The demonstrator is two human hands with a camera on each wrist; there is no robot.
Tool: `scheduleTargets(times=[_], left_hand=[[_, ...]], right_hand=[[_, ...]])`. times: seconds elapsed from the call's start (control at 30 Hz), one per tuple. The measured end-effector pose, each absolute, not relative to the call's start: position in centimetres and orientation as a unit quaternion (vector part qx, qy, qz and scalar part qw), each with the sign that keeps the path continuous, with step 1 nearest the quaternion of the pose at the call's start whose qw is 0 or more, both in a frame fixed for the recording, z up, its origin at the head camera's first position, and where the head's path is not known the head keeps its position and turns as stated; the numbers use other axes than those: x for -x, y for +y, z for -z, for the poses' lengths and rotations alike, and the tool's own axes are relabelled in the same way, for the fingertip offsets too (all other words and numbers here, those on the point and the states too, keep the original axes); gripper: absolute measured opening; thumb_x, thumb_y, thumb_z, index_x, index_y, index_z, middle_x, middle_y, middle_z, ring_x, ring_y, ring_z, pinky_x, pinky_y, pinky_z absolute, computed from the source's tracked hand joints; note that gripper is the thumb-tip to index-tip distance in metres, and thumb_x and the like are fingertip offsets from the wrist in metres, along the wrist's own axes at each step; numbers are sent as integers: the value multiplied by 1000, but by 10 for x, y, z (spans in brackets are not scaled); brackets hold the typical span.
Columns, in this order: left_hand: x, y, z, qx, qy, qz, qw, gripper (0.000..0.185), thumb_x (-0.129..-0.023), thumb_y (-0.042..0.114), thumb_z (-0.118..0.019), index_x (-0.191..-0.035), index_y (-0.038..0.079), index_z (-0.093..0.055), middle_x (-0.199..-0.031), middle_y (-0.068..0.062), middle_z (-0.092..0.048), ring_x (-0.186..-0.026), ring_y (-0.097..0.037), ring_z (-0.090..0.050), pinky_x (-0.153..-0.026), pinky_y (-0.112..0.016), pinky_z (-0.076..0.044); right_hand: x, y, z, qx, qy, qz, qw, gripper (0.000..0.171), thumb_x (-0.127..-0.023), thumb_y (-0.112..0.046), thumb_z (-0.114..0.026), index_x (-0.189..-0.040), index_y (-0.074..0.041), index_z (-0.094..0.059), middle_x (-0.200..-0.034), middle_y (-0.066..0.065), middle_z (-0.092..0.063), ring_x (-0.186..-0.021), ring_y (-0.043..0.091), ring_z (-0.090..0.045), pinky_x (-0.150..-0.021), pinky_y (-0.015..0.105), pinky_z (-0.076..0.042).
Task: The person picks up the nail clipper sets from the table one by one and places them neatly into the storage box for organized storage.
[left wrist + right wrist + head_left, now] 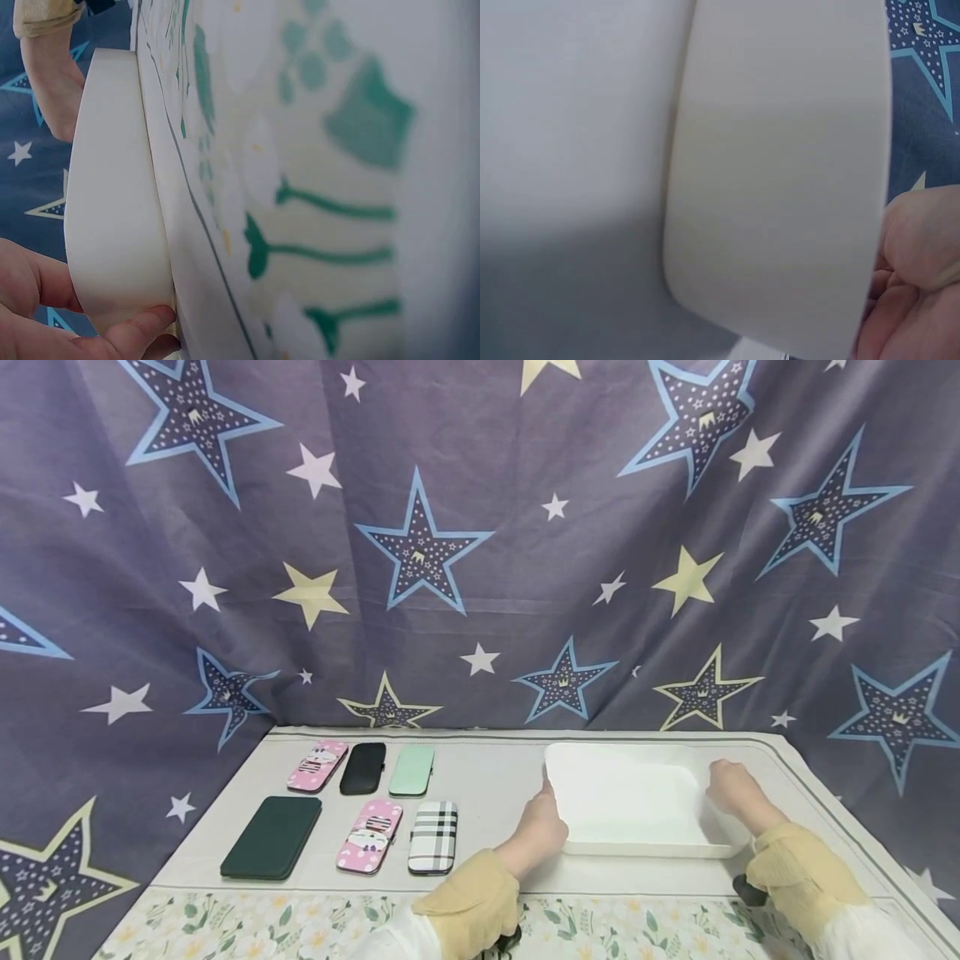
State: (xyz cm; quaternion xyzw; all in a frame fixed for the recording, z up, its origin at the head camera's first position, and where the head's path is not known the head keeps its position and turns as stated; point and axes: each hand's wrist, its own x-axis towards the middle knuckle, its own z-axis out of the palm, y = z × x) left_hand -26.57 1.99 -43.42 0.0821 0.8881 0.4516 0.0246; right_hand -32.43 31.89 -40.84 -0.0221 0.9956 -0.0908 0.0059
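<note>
A shallow white tray [626, 802] with rounded corners sits on the right half of the table in the head view. My left hand [542, 828] grips its left side near the front corner. In the left wrist view, the thumb and fingers of that left hand [82, 319] pinch the tray wall [112, 187], with fingertips low by its bottom edge. On the opposite side, my right hand [738, 795] holds the right wall with curled fingers. The right wrist view shows the right hand [922, 277] against the tray wall [780, 165], its fingertips partly hidden.
Left of the tray lie two pink patterned cases [318, 766] [370, 836], a black case [363, 768], a mint case [412, 770], a plaid case [432, 837] and a larger dark green case [272, 837]. A star-patterned curtain [480, 568] hangs behind the table.
</note>
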Motion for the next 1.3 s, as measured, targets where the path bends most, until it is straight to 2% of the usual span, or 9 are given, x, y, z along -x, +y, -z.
scheduleTargets(times=[0.13, 0.23, 0.53, 0.73, 0.9, 1.07, 1.3], left_hand=[[263, 15, 434, -77, 892, -445, 25, 71, -75, -16, -46, -141, -17, -20, -134, -35, -44, -124, -43, -46, -102, -50, -38], [261, 12, 433, -78, 893, -442, 21, 71, -74, -17, -46, -140, -18, -20, -133, -35, -44, -123, -44, -46, -102, -51, -38], [257, 6, 431, -83, 896, -435, 19, 71, -72, -18, -46, -139, -20, -22, -131, -37, -45, -123, -45, -46, -101, -51, -39], [252, -3, 430, -91, 895, -436, 22, 71, -73, -18, -45, -139, -20, -20, -126, -39, -48, -116, -45, -53, -95, -52, -45], [248, -11, 428, -97, 900, -425, 26, 71, -74, -18, -45, -140, -20, -19, -125, -39, -49, -114, -44, -55, -95, -52, -45], [244, -18, 425, -101, 903, -417, 28, 71, -74, -18, -45, -140, -19, -19, -129, -38, -46, -120, -45, -49, -100, -54, -40], [242, -28, 426, -93, 907, -408, 47, 70, -76, -17, -44, -141, -18, -18, -138, -35, -38, -129, -44, -39, -104, -53, -35]], right_hand=[[322, 315, 409, 60, 995, 74, -29, 24, -75, 6, -52, -92, 23, -53, -77, 32, -58, -67, 35, -60, -64, 45, -54], [320, 312, 409, 65, 995, 68, -31, 22, -76, 5, -53, -90, 22, -53, -72, 27, -58, -64, 32, -59, -60, 43, -54], [316, 304, 408, 36, 996, 83, -4, 21, -78, 5, -52, -92, 21, -54, -70, 22, -58, -60, 26, -57, -56, 37, -53], [314, 295, 408, 29, 995, 90, 5, 22, -80, 3, -50, -92, 21, -55, -68, 19, -58, -59, 24, -55, -54, 35, -52], [311, 290, 410, 27, 994, 107, 4, 25, -80, 3, -49, -95, 22, -55, -69, 20, -59, -60, 23, -56, -55, 35, -52], [310, 284, 409, 21, 992, 124, 15, 26, -82, 4, -49, -100, 22, -54, -73, 21, -60, -62, 23, -58, -57, 34, -54], [309, 277, 406, 39, 993, 108, 10, 26, -77, 4, -50, -96, 22, -54, -75, 25, -59, -64, 27, -58, -59, 39, -54]])
